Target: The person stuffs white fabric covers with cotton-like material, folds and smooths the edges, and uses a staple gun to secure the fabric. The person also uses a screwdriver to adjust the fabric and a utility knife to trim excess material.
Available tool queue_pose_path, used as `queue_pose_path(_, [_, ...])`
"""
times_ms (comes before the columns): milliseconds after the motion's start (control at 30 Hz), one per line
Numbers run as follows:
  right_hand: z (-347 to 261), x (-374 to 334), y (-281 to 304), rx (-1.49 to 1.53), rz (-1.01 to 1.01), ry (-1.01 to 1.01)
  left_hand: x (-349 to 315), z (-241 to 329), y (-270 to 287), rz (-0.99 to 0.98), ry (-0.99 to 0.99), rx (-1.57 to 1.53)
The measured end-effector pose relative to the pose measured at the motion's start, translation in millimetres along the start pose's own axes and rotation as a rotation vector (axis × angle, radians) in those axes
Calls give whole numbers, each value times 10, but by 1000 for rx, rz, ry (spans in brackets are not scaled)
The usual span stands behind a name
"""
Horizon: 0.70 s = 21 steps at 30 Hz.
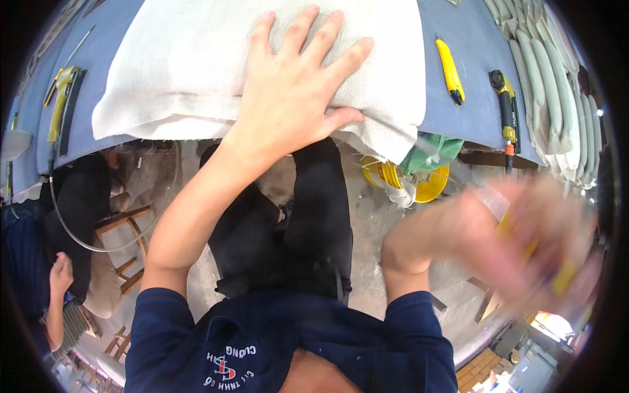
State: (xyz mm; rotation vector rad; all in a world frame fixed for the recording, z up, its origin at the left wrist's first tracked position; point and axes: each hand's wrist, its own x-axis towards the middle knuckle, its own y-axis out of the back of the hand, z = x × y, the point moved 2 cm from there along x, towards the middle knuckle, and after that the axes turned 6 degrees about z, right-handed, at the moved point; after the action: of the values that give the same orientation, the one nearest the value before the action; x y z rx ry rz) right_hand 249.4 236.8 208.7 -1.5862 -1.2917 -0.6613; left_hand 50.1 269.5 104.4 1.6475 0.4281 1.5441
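Note:
My left hand [288, 98] lies flat, fingers spread, on a white woven fabric piece [177, 65] that looks padded. The fabric's frayed front edge hangs a little over the table edge, creased under my thumb. My right hand [524, 236] is raised off to the right, away from the fabric and strongly smeared by motion. Yellow patches and a pale streak show in it, so it seems to grip something; the blur hides what kind. On the blue table, right of the fabric, lies a yellow cutter [450, 72].
Yellow-black air tools lie at the right [506, 108] and left [63, 111], the left one with a hose [98, 249]. Grey-white padded pieces [547, 92] are stacked far right. Below the table edge are a yellow bucket [432, 187] and green cloth [429, 154]. A co-worker [49, 275] sits left.

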Motion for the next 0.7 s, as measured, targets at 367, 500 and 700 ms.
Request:
queue_pose_path(367, [388, 523, -59, 15, -32, -8, -5, -98, -56, -1, -43, -4])
queue_pose_path(500, [105, 427, 77, -23, -44, 22, -2, -92, -45, 5, -52, -23])
queue_pose_path(700, [22, 246, 150, -3, 92, 8, -1, -86, -44, -9, -30, -42])
